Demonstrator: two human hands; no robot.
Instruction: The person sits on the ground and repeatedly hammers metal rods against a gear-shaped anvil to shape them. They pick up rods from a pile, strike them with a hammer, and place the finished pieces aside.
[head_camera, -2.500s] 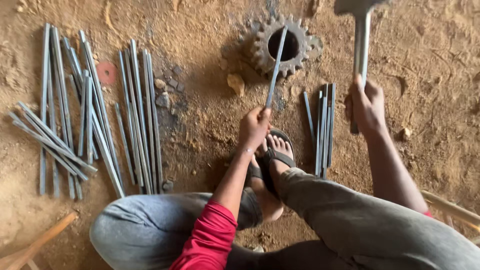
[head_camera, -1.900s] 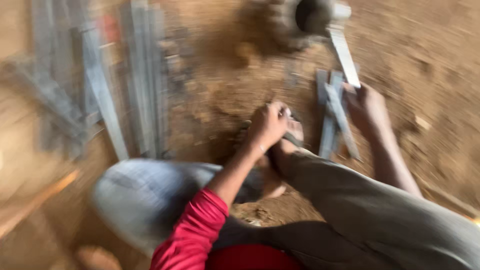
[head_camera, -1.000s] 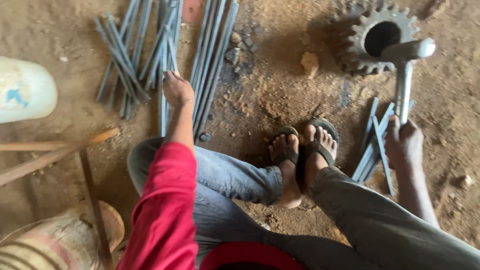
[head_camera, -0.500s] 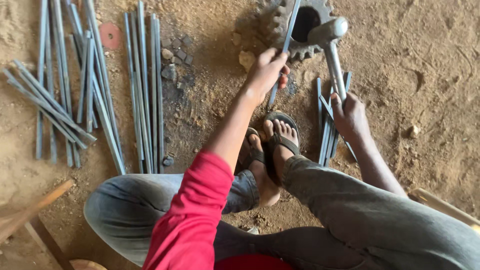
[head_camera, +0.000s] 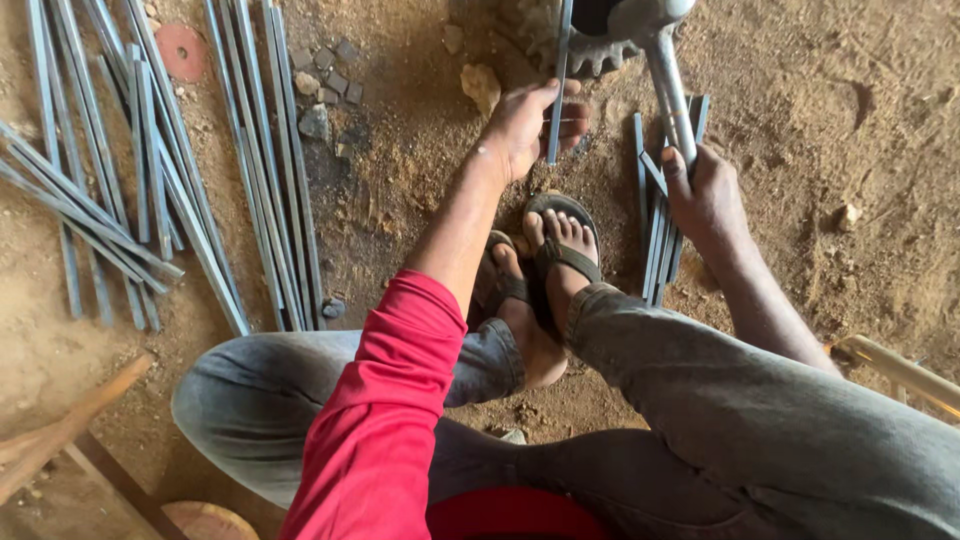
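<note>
A thin metal rod is gripped upright by the left hand against the toothed gear on the dirt, while a hammer is clenched by the right hand (handle only, beside short rods).

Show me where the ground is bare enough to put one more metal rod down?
Bare dirt lies right of the right hand and its hammer. A smaller patch sits between the long rods and the left hand. It is crowded at the far left pile and the short rods by the feet.
</note>
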